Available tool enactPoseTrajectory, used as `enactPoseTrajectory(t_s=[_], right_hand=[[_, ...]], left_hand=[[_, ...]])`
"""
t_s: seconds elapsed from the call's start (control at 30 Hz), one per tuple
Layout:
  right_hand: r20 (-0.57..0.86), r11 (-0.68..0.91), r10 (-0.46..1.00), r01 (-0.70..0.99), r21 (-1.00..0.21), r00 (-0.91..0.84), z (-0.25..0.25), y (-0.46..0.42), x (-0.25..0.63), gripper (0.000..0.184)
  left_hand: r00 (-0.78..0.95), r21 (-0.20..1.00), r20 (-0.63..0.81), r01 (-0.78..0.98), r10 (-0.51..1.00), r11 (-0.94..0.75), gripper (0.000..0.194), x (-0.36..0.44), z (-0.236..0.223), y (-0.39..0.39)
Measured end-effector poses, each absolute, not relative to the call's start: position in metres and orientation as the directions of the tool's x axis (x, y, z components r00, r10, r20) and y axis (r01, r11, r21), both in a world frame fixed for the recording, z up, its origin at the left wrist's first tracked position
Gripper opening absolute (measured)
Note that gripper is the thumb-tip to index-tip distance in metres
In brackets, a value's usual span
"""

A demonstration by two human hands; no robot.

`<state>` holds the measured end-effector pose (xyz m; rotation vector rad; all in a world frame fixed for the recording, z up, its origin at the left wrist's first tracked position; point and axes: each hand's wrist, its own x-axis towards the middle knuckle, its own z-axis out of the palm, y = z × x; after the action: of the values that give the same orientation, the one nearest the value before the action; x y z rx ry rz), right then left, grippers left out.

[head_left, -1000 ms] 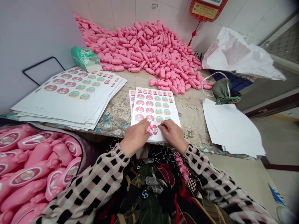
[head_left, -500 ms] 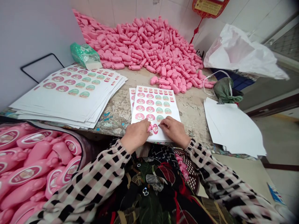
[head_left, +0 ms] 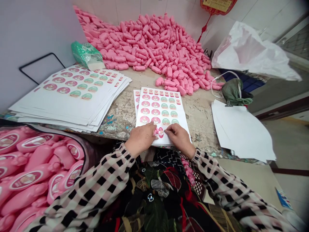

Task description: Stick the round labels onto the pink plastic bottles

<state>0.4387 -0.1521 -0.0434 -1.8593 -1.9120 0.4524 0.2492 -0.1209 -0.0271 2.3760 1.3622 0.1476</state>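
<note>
Evidently, labelled bottles (head_left: 26,179) lie leftward, while the heap (head_left: 145,45) behind looks unlabelled. My left hand (head_left: 140,137) pinches a small pink piece (head_left: 156,131) over the sticker sheet (head_left: 182,116); my right hand's (head_left: 180,137) fingertips close together, contents unclear.

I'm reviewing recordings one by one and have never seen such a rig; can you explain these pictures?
There is no robot: a person works bare-handed, and every picture comes from one camera worn on the head. On the worn table lie a sticker sheet, a stack of printed sheets, white paper and heaped pink bottles. The left hand holds something small and pink, apparently a bottle, by an oval label. The right hand is beside it; whether it grips anything is unclear.
</note>
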Motion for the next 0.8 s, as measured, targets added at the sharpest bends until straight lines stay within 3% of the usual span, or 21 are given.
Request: enactPoseTrajectory(t_s=[0.17, 0.5, 0.63, 0.8], right_hand=[[0.048, -0.067, 0.993, 0.859, -0.507, 0.106, -0.045, -0.151, 0.428, 0.013], [0.033, -0.016, 0.999, 0.885, -0.465, 0.035, -0.037, -0.145, 0.428, 0.019], [-0.01, -0.119, 0.991, 0.844, -0.523, 0.134, -0.042, -0.144, 0.427, 0.021], [0.114, -0.071, 0.975, 0.75, -0.658, 0.192, -0.052, -0.15, 0.425, 0.024]], left_hand=[[0.541, 0.387, -0.096, 0.794, 0.835, -0.469, 0.039, 0.249, -0.027, -0.12], [0.562, 0.342, -0.118, 0.797, 0.818, -0.498, 0.042, 0.251, -0.022, -0.117], [0.574, 0.336, -0.171, 0.798, 0.801, -0.5, 0.047, 0.253, -0.019, -0.114], [0.589, 0.336, -0.195, 0.791, 0.784, -0.511, 0.048, 0.253, -0.014, -0.113]])
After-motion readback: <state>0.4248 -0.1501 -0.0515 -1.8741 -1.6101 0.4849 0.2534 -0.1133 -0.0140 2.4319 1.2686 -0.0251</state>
